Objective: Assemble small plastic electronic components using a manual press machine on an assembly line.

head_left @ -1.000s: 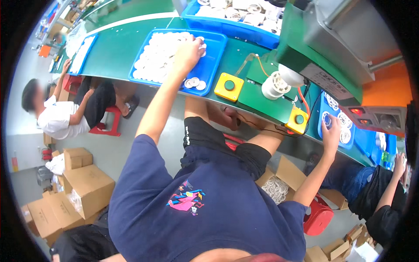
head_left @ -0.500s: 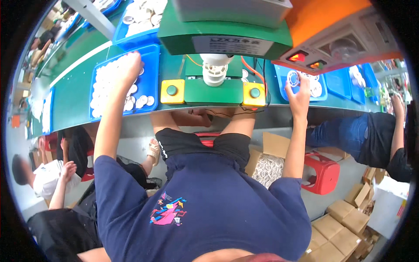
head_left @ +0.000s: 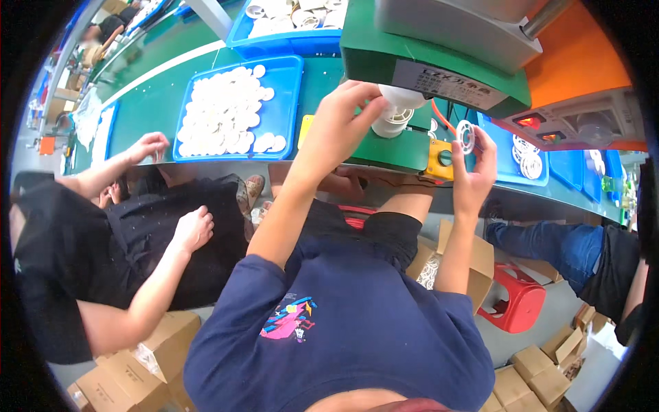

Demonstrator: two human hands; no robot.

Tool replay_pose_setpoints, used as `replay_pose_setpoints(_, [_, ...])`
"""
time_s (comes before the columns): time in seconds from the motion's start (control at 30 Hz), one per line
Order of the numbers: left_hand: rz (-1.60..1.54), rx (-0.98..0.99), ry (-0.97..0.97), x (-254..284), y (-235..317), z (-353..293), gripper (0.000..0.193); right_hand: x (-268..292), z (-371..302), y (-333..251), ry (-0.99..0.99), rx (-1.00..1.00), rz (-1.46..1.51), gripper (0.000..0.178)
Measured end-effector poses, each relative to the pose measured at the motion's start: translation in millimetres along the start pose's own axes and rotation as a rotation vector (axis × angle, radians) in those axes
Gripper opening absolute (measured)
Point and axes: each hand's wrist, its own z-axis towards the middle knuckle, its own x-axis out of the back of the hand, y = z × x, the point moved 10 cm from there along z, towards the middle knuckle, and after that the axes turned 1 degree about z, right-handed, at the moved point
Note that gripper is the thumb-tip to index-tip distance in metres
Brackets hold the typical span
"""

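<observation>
My left hand (head_left: 342, 127) is at the green press, its thumb and fingers pinched beside the white holder (head_left: 391, 125) under the white press head (head_left: 403, 97). Whatever sits between those fingertips is hidden from view. Upright between the thumb and fingers of my right hand (head_left: 475, 172) is a white plastic ring (head_left: 471, 139) with an open centre. This ring is just right of the press, above the yellow button box (head_left: 439, 162), and apart from the holder.
A blue tray (head_left: 292, 89) of white round pieces lies left of the press; another blue tray (head_left: 504, 147) with white rings is on the right. The press's green housing (head_left: 371, 60) overhangs the work. At left sits a co-worker, one hand (head_left: 147, 146) near the table edge.
My left hand has gone from the left tray to the press holder. My right hand has brought the white ring away from the right tray toward the press. The view has shifted.
</observation>
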Motion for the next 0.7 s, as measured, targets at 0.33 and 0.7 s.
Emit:
replay_pose_setpoints(0.33, [0.124,-0.125,0.080,-21,-9,14,0.019,-47,6,-73,-0.114,0.089,0.118,0.057])
replay_pose_setpoints(0.7, [-0.215,-0.048,0.199,-9,-35,1,0.021,-88,16,-96,-0.230,0.221,-0.070,0.044])
